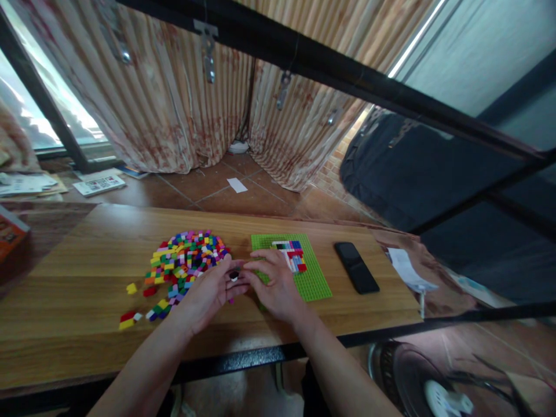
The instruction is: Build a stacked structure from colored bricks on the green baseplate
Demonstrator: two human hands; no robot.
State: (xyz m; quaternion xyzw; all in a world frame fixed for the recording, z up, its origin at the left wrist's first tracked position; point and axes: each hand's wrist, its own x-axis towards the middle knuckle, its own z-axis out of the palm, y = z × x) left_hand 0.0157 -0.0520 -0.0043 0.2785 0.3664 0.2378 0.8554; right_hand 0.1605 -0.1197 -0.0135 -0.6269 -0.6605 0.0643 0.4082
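Note:
Above the table's middle, my left hand (212,286) is turned palm up with its fingers curled. Small black and white toy bricks (233,276) rest in its fingers. My right hand (278,286) meets it from the right, thumb and fingers drawn together by the left fingertips; whatever is between them is too small to make out. To the left of my hands is a loose heap of colourful toy bricks (182,255). Partly behind my right hand lies a green baseplate (319,284), bearing a flat patch of white, red and blue bricks (297,255).
A black phone (356,267) lies on the wooden table (365,313) right of the baseplate. Stray bricks (127,319) sit near the left front edge. A dark metal bar (347,75) crosses above, before striped curtains (174,104). Papers (408,269) lie beyond the right end.

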